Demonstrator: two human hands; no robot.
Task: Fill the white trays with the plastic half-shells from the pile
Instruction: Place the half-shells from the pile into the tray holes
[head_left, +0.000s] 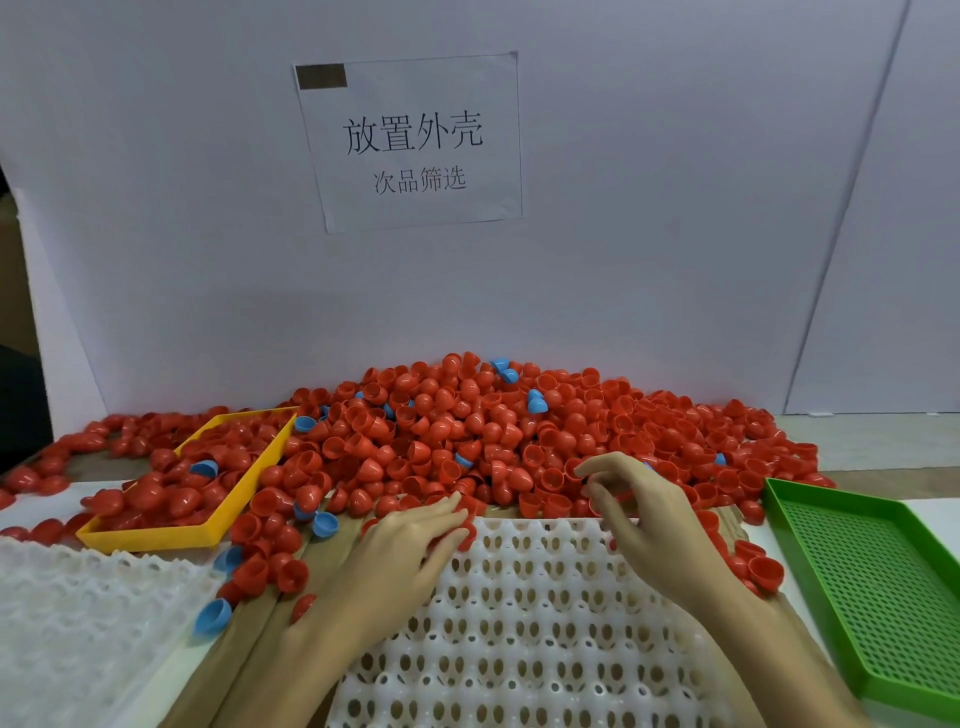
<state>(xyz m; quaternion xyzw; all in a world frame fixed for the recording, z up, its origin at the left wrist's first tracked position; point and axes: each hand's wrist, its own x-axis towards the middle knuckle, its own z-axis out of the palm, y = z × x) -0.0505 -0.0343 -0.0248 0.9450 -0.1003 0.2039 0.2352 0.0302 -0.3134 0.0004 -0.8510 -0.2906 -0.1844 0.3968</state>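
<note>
White backboard behind the bench, paper sign taped up. Pile of red half-shells against it; white tray in front shows no shells seated. My left hand grips red shells at the tray's far edge; right hand fingers loosely curled over the pile's edge, seemingly holding nothing. Picking step, I judge; next, seating shells into cells.

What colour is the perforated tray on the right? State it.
Green, seen best in the head view.
</note>
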